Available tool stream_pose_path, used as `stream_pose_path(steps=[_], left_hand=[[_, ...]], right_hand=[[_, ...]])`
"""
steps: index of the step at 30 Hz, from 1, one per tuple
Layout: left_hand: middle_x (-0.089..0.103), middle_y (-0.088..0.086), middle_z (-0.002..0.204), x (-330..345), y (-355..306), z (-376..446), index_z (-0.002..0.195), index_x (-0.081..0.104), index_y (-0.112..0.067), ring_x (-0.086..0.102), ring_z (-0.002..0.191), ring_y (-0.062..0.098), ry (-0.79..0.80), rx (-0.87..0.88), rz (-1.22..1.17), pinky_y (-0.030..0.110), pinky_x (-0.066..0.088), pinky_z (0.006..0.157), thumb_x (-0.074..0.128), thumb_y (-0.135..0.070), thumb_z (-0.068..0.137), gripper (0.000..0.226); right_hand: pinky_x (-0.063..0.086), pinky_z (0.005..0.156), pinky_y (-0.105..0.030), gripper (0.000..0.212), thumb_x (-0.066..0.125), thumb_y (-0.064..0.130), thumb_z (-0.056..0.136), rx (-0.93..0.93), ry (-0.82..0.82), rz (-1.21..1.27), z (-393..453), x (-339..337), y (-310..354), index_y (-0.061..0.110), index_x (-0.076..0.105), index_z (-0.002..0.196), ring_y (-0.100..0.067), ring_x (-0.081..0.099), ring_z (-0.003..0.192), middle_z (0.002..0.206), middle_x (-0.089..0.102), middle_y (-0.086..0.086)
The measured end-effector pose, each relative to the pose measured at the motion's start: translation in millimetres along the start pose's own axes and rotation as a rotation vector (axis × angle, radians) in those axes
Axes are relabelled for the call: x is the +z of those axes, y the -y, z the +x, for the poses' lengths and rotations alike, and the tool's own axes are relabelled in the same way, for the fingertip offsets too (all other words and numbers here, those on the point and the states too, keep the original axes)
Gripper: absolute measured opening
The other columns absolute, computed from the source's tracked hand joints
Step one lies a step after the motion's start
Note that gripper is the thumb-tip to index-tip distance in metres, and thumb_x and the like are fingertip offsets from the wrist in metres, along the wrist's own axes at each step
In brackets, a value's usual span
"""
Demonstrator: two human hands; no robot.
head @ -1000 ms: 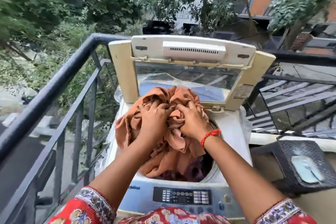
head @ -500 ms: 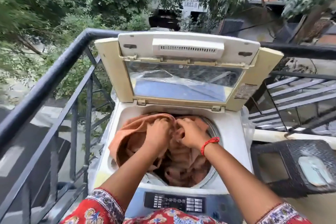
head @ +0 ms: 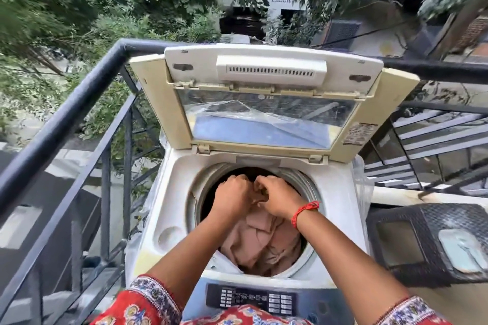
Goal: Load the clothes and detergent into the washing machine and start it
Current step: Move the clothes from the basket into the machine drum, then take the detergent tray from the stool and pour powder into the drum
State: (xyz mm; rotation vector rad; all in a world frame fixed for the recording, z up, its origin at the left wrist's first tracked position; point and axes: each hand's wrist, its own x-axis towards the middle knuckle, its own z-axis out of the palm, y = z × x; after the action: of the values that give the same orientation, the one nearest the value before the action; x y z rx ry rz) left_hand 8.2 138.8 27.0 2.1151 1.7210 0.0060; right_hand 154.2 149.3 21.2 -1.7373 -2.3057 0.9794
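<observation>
Since a second ago, both hands have sunk from above the rim into the drum of the washing machine, taking the orange-brown cloth down with them. Left hand and right hand sit side by side, fingers curled tight into the cloth. Its lid stands open at the far side.

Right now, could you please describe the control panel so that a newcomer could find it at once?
Start at the white washing machine with its lid raised. The control panel is the dark strip on its near edge, below the drum opening, the only part with rows of small pale buttons.
</observation>
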Motion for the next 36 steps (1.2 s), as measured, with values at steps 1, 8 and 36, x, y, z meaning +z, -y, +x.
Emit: stream_pose_path(steps=[1, 8, 36], left_hand=[[0.061, 0.002, 0.108, 0, 0, 0, 0.103, 0.068, -0.017, 0.056, 0.103, 0.025, -0.004, 0.002, 0.017, 0.040, 0.046, 0.078, 0.061, -0.043, 0.084, 0.033], [0.054, 0.000, 0.128, 0, 4, 2, 0.129, 0.051, -0.022, 0.046, 0.118, 0.023, -0.088, 0.038, -0.036, 0.041, 0.051, 0.086, 0.068, -0.040, 0.078, 0.057], [0.049, 0.005, 0.143, -230, -46, 42, 0.137, 0.046, -0.013, 0.042, 0.133, 0.024, -0.785, 0.286, 0.050, 0.051, 0.031, 0.112, 0.048, -0.034, 0.096, 0.046]], right_hand=[[0.050, 0.083, -0.037, 0.028, 0.070, 0.016, 0.075, -0.005, -0.009, -0.009, 0, 1, 0, 0.019, 0.059, 0.101, -0.028, 0.061, 0.097, 0.103, 0.061, -0.008], [0.049, 0.086, -0.034, 0.031, 0.070, 0.022, 0.078, -0.023, -0.059, -0.027, 5, -6, 3, 0.019, 0.058, 0.106, -0.024, 0.061, 0.102, 0.106, 0.063, -0.006], [0.043, 0.099, -0.034, 0.033, 0.049, 0.029, 0.097, -0.220, -0.756, -0.242, 15, -231, 93, 0.016, 0.060, 0.126, -0.025, 0.056, 0.116, 0.123, 0.062, -0.010]])
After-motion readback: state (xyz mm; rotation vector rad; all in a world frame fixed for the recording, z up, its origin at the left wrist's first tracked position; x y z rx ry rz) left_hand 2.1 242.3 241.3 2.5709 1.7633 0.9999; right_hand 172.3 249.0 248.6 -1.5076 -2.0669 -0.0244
